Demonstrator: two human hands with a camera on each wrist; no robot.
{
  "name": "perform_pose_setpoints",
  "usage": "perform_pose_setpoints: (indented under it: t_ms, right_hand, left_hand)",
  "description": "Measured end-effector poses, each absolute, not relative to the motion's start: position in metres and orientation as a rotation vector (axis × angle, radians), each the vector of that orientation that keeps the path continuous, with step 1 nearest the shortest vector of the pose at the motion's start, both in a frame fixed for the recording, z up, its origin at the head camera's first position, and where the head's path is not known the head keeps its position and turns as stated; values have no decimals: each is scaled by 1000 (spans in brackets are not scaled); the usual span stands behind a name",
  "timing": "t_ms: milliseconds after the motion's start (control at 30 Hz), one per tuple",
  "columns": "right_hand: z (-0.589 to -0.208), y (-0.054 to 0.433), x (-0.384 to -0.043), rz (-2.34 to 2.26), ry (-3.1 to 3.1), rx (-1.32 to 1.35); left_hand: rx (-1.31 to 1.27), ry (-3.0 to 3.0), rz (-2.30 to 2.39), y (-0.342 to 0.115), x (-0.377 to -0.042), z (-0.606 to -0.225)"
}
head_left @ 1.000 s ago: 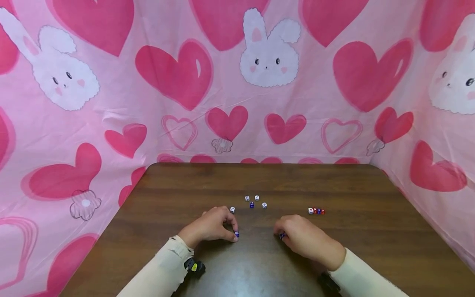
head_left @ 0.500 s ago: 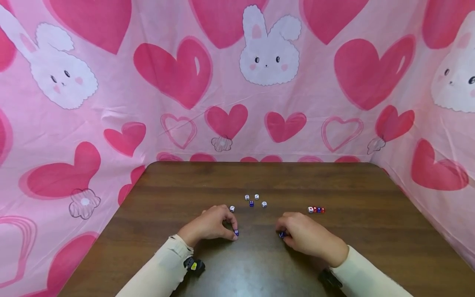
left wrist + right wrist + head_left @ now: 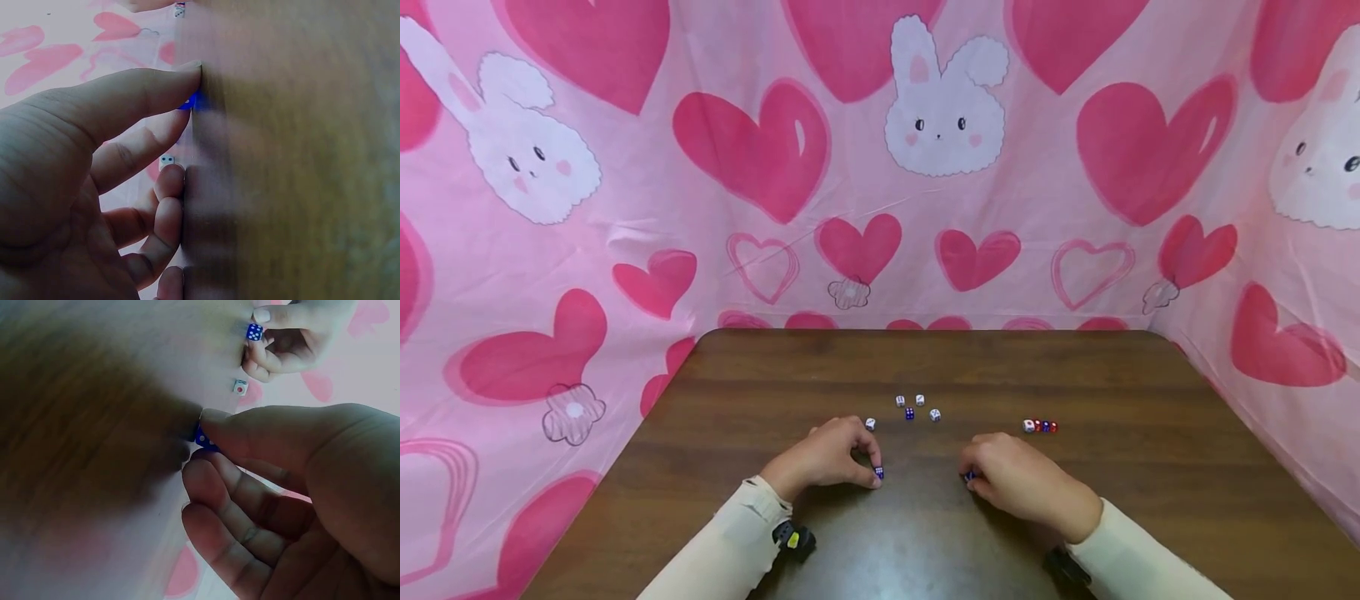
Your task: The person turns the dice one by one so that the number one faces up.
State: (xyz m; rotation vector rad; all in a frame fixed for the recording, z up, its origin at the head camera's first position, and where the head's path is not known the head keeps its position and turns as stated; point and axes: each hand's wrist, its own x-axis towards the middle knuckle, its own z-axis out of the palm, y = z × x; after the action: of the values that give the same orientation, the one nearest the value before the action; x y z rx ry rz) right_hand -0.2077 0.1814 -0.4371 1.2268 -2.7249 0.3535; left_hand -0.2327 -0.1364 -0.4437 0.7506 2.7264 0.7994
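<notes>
My left hand (image 3: 831, 452) pinches a blue die (image 3: 878, 472) between thumb and index finger, down at the tabletop. In the left wrist view only a sliver of that blue die (image 3: 187, 102) shows between the fingertips. To the right, my right hand (image 3: 1018, 479) pinches another blue die (image 3: 970, 476) low over the wood; its white pips show in the right wrist view, where the same die (image 3: 205, 439) sits under the thumb tip. One white die (image 3: 870, 424) lies just beyond the left hand's knuckles.
On the brown table (image 3: 805, 367), a blue die (image 3: 909, 413) lies among white dice (image 3: 935, 415) beyond the hands. Farther right stands a touching row with a white die (image 3: 1028, 426), red dice (image 3: 1054, 427) and a blue one. A pink cloth (image 3: 850, 192) hangs behind.
My right hand has shifted very slightly to the right with its blue die pinched. The left hand stays in place, and the dice on the table have not moved.
</notes>
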Motion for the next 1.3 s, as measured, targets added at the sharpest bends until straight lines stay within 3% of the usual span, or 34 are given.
perform_pose_setpoints:
  t_ms: [1300]
  right_hand:
    - [-431,187,-208,374,-2850,1201]
  left_hand:
    - [771,2738,784,-133,-232,-442]
